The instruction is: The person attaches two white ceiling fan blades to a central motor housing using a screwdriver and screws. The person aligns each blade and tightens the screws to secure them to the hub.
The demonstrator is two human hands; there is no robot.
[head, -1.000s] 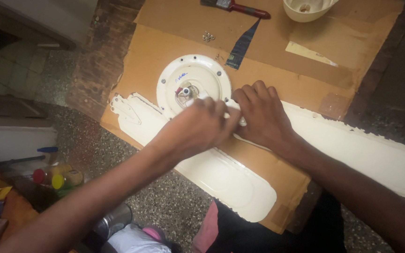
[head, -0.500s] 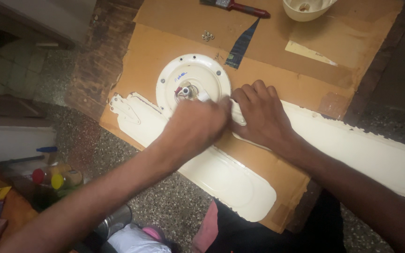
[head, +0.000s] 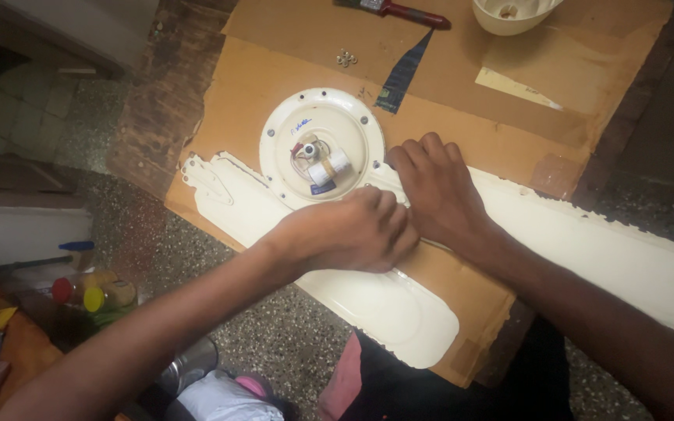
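A cream ceiling fan lies on brown cardboard [head: 274,70]. Its round motor housing [head: 306,125] faces up, with wires and a small white cylinder at its centre. My left hand [head: 349,234] is closed, knuckles up, at the housing's lower right rim where a blade joins. My right hand [head: 438,191] presses flat, fingers together, on the long cream blade [head: 610,249] that runs off to the right. A second blade [head: 388,308] points toward me, and a third blade end [head: 220,191] sticks out left. What the left hand grips is hidden.
A red-handled paintbrush [head: 399,9] and a cream bowl [head: 509,15] lie at the cardboard's far edge. Small screws [head: 345,58] and a dark strip [head: 403,74] rest near them. Bottles with coloured caps [head: 87,292] stand at the left on speckled floor.
My left hand has slid down and right off the housing's centre, uncovering the wires and white cylinder. The right hand has stayed on the blade.
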